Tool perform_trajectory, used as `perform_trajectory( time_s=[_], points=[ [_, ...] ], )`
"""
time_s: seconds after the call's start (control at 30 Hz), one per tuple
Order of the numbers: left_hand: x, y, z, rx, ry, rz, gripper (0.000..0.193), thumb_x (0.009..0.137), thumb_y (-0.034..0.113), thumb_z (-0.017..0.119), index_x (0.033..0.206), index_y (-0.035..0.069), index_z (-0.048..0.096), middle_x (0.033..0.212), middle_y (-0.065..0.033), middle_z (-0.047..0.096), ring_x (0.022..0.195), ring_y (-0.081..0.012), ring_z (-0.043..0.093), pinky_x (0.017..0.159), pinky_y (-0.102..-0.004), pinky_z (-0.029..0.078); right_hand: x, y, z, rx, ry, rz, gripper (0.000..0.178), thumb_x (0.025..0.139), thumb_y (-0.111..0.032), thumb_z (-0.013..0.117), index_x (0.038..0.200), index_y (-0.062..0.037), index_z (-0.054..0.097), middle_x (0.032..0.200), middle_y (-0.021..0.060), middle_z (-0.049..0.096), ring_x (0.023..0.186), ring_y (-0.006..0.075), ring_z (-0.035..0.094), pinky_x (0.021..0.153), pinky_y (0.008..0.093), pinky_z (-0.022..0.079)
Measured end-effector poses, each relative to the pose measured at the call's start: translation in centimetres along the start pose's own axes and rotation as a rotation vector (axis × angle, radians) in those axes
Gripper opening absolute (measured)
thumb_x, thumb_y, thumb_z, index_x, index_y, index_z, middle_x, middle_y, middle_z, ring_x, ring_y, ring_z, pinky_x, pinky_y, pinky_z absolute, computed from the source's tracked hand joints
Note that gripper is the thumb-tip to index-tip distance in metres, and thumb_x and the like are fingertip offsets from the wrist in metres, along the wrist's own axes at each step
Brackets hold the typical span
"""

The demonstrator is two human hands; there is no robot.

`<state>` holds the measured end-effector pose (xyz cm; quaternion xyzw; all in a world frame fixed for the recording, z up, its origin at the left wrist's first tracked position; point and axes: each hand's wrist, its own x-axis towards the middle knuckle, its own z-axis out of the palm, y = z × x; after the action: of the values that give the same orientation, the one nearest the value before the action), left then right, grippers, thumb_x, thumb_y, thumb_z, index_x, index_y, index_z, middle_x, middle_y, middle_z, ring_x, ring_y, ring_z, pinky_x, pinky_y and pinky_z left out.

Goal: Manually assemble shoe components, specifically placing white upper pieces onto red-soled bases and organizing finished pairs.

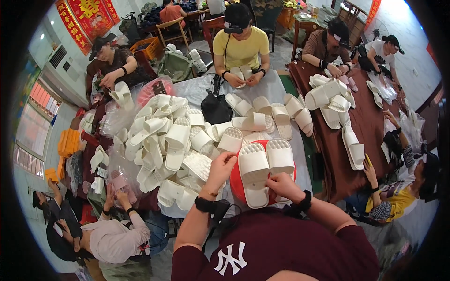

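At the left, beside the heaped white slippers [176,136], my left hand [219,169] has its fingertips drawn together just off the near pair's outer edge; I cannot tell whether they pinch anything. That hand would do well, I judge, to brace the side lightly, so the strap isn't dented. My right hand [285,187] sits lower, thumb and fingers bunched at the left slipper's inner sole edge, touching or nearly so; whether they are clamped on it I can't make out. A soft fingertip pinch there, wrist loose, should spare the sole from bending. The pair lies before me over a red round surface [236,186], straps away from me. The left slipper [254,177] is off-white, its broad strap raised in rounded bumps, its sole pale and patterned, with a small dark mark. The right slipper [281,157] matches, its sole partly hidden behind my hand.
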<state>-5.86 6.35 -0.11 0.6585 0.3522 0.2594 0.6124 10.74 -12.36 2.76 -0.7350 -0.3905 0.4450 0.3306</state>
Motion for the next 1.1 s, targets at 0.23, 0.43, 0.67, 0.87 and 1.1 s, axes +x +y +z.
perform_trajectory(
  time_s=[0.23, 0.43, 0.67, 0.87, 1.1],
  points=[
    [3.8, -0.7, 3.6, 0.675, -0.026, 0.237, 0.037, 0.085, 0.034, 0.055, 0.078, 0.001, 0.068, 0.076, -0.0211, 0.063, 0.074, -0.0376, 0.062, 0.07, -0.0445, 0.049, 1.6, 1.1, 2.4, 0.216, 0.006, 0.031, 0.027, 0.088, -0.016, 0.055, 0.076, 0.0062, 0.065, 0.061, 0.0092, 0.062, 0.049, 0.0159, 0.059, 0.045, 0.0284, 0.047],
    [5.6, 1.9, 5.3, 0.906, -0.169, 0.052, 0.042, 0.082, 0.043, 0.052, 0.084, 0.005, 0.071, 0.086, -0.0185, 0.067, 0.08, -0.0367, 0.064, 0.076, -0.0457, 0.05, 2.2, 0.6, 2.3, 0.278, -0.009, 0.067, 0.025, 0.089, -0.014, 0.053, 0.082, 0.0069, 0.064, 0.065, 0.0105, 0.064, 0.049, 0.0158, 0.059, 0.045, 0.0275, 0.048],
    [7.9, -0.6, 5.1, 0.728, -0.305, 0.033, 0.037, 0.08, 0.039, 0.055, 0.09, 0.008, 0.071, 0.088, -0.0157, 0.068, 0.082, -0.0326, 0.065, 0.076, -0.0418, 0.051, 2.8, 1.1, 2.5, 0.35, -0.002, 0.077, 0.023, 0.089, -0.014, 0.054, 0.084, 0.0068, 0.064, 0.066, 0.0105, 0.065, 0.049, 0.0151, 0.059, 0.045, 0.0266, 0.048],
    [7.2, -1.4, 5.8, 0.572, -0.309, 0.034, 0.032, 0.077, 0.035, 0.06, 0.093, 0.01, 0.07, 0.092, -0.014, 0.068, 0.087, -0.0302, 0.065, 0.077, -0.0392, 0.051, 2.6, 2.2, 2.7, 0.239, 0.028, 0.042, 0.024, 0.088, -0.014, 0.055, 0.084, 0.007, 0.065, 0.065, 0.0078, 0.064, 0.053, 0.0147, 0.06, 0.049, 0.0273, 0.048],
    [8.3, -0.9, 4.8, 0.335, 0.002, 0.189, 0.022, 0.086, 0.023, 0.058, 0.087, 0.001, 0.064, 0.084, -0.0199, 0.066, 0.081, -0.035, 0.065, 0.07, -0.0409, 0.05, -1.3, -0.3, -1.9, -0.051, -0.011, 0.027, 0.025, 0.088, -0.016, 0.053, 0.081, 0.0045, 0.065, 0.063, 0.0122, 0.065, 0.048, 0.0167, 0.062, 0.052, 0.0319, 0.051]
  ],
)
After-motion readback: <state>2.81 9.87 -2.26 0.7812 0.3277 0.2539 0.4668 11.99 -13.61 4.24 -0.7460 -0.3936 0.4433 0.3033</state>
